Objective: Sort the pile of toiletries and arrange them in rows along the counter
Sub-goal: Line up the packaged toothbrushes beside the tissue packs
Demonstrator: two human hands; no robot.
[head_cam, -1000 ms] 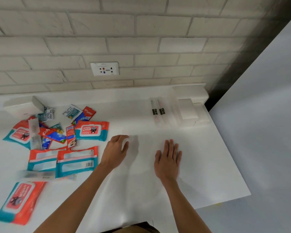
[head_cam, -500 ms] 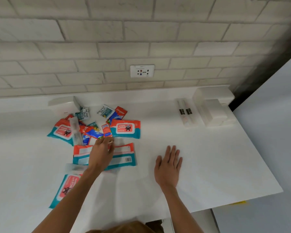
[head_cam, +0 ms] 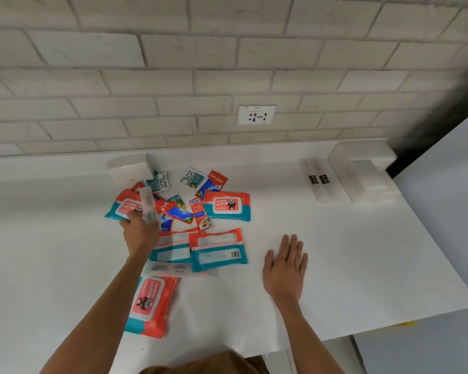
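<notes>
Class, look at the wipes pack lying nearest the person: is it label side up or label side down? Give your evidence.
Label side up. The wipes pack lies flat on the counter showing its "Wipes" label and cartoon face.

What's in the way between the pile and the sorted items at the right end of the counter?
Nothing visible except the right hand, lying flat on the counter between the pile and the wrapped toothbrushes by the white boxes. The left hand is at a clear sleeve in the pile.
</notes>
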